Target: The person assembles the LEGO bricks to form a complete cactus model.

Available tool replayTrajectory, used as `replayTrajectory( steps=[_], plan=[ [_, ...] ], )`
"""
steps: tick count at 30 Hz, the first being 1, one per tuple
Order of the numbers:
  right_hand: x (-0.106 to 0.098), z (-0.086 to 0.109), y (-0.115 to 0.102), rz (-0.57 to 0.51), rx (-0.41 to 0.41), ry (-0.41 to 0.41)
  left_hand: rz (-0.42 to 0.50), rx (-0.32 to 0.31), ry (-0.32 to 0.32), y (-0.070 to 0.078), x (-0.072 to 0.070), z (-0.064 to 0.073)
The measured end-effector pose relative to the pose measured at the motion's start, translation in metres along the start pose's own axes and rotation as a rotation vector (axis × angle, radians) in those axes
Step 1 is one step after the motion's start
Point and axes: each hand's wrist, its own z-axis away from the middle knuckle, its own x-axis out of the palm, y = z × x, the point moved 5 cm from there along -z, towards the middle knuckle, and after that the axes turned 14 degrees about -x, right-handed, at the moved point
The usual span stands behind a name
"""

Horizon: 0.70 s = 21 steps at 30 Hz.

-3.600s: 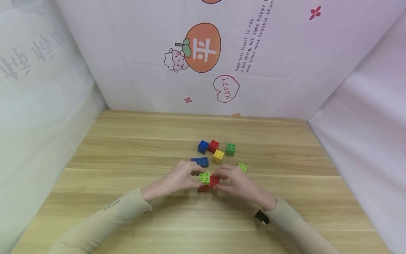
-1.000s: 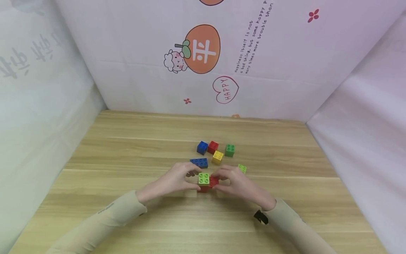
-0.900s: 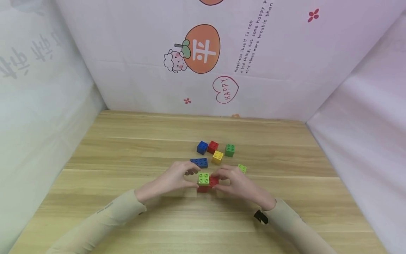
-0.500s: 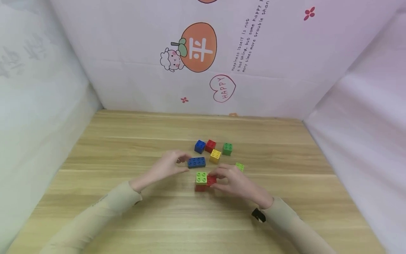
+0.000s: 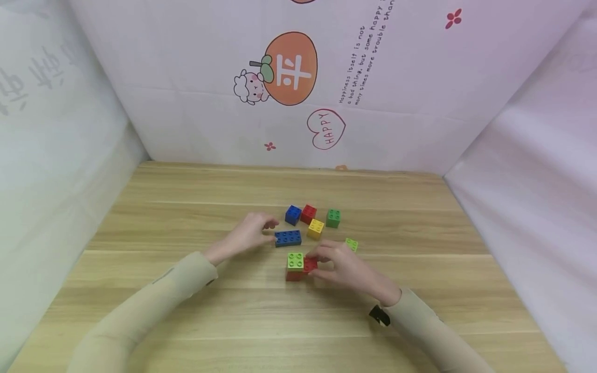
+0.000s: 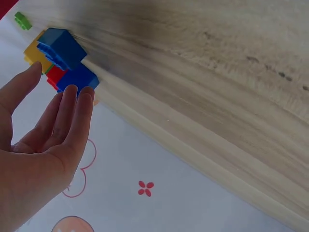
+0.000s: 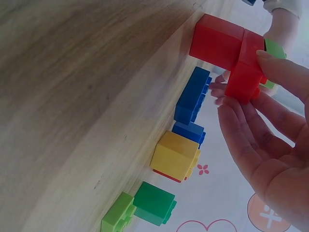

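Observation:
My right hand [image 5: 347,267] pinches a red brick [image 5: 310,265], thumb on one side and fingers on the other. In the right wrist view this brick [image 7: 245,65] sits on another red brick [image 7: 216,41] and overhangs it. A lime brick [image 5: 295,261] tops the small stack. My left hand [image 5: 247,231] reaches to the left end of a long blue brick [image 5: 287,238], thumb and fingers spread apart. From the left wrist, the hand [image 6: 53,125] looks relaxed beside the blue brick [image 6: 63,48]; whether it touches cannot be told.
Behind the long brick stand a small blue brick [image 5: 293,215], a red one [image 5: 308,213], a yellow one [image 5: 315,228] and a green one [image 5: 333,218]. Another lime brick [image 5: 352,245] lies beyond my right hand. White printed cloth [image 5: 210,119] walls the wooden table [image 5: 280,321].
My left hand has left the stack and moved left and away from me, to the long blue brick. My right hand keeps its pinch on the red brick.

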Motion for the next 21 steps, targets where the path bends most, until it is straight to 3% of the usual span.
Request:
replayTrajectory(
  steps=[15, 21],
  plan=[
    [0.001, 0.002, -0.001, -0.043, 0.041, -0.008, -0.041, -0.026, -0.061, 0.001, 0.021, -0.01],
    [0.0, 0.001, 0.0, -0.045, 0.044, -0.006, -0.05, 0.017, -0.058, 0.005, 0.022, -0.011]
  ],
)
